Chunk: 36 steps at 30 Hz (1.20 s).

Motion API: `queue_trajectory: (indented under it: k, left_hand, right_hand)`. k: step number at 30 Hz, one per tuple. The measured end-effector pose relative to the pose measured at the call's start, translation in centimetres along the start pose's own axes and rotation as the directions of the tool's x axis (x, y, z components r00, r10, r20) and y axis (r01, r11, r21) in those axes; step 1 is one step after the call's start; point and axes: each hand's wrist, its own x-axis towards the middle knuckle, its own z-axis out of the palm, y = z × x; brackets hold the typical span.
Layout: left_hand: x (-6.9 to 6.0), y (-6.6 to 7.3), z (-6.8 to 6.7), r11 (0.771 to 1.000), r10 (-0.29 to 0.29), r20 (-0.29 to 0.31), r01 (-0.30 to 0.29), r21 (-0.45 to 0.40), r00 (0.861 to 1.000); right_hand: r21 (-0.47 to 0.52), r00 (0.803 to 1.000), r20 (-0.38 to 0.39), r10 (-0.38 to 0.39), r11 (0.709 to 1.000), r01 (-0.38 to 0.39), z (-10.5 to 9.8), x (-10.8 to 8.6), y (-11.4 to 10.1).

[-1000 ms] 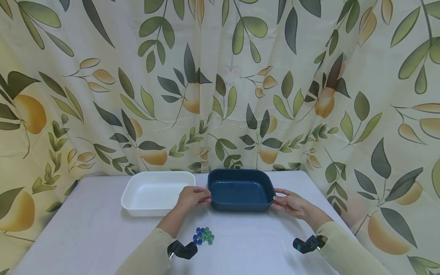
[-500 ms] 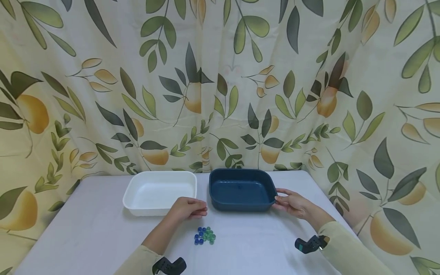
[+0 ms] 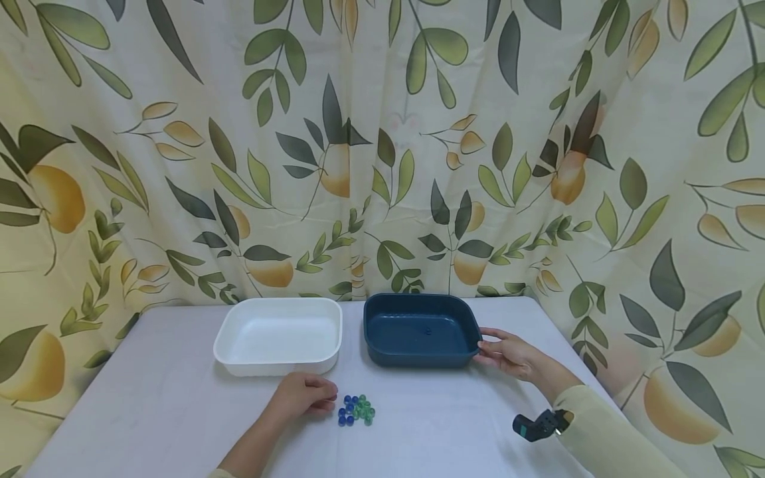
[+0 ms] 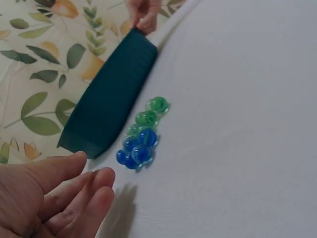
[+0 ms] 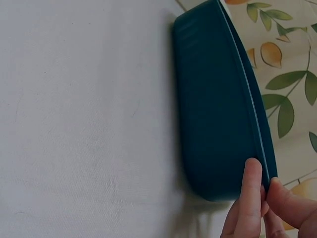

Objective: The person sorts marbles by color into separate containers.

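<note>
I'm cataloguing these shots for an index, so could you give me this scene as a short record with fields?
surface: white cloth-covered table
containers: white, rounded-rectangular, plastic-looking tray; to its right, apart, dark blue, rounded-rectangular, plastic-looking tray
loose items: round, glassy blue and green marbles, clustered on the table nearer the person than the trays
hands: left hand beside the marbles, nothing visibly held; right hand pinching the blue tray's right-end rim
unclear: small speck inside the blue tray
backdrop: leaf-and-fruit-patterned fabric

Narrow gap between white tray (image 3: 277, 332) and blue tray (image 3: 418, 332), marbles (image 3: 358, 412) in front
</note>
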Motion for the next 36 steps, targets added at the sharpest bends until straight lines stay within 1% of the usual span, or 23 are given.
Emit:
queue_trajectory:
  k: [3,7,14,16,20,24,30,36]
  left_hand:
    - [-0.4,-0.5,0.2,0.998,0.019,-0.007,-0.019,0.058,1.000]
    - [-0.6,-0.9,0.7,0.991,0.035,-0.012,-0.033,0.126,0.999]
    - [-0.6,-1.0,1.8,0.979,0.075,-0.049,-0.064,0.196,0.996]
    - [-0.8,-0.8,2.1,0.976,0.090,-0.066,-0.075,0.207,0.994]
    - [-1.2,-0.2,2.6,0.970,0.101,-0.100,-0.075,0.233,0.990]
    - [-1.4,0.1,2.7,0.966,0.095,-0.115,-0.064,0.249,0.989]
    - [-1.2,-0.1,2.7,0.967,0.082,-0.117,-0.050,0.250,0.990]
    - [-0.8,-0.7,2.5,0.970,0.069,-0.126,-0.037,0.240,0.990]
  right_hand:
    - [-0.001,1.000,0.002,-0.001,1.000,0.001,0.0,0.0,0.0]
    - [-0.004,1.000,0.004,0.002,1.000,-0.002,0.0,0.1,0.0]
    - [0.000,1.000,0.014,0.001,1.000,-0.001,0.0,0.0,0.0]
    - [-0.001,1.000,0.016,0.002,1.000,-0.002,0.0,0.0,0.0]
    - [0.006,1.000,0.003,0.005,1.000,-0.005,0.0,-0.1,0.0]
    - [0.015,1.000,0.000,0.008,1.000,-0.008,0.1,-0.1,-0.1]
    - [0.017,1.000,-0.005,0.013,1.000,-0.013,0.1,-0.1,-0.1]
    - [0.020,1.000,-0.003,0.013,1.000,-0.013,0.0,0.0,-0.2]
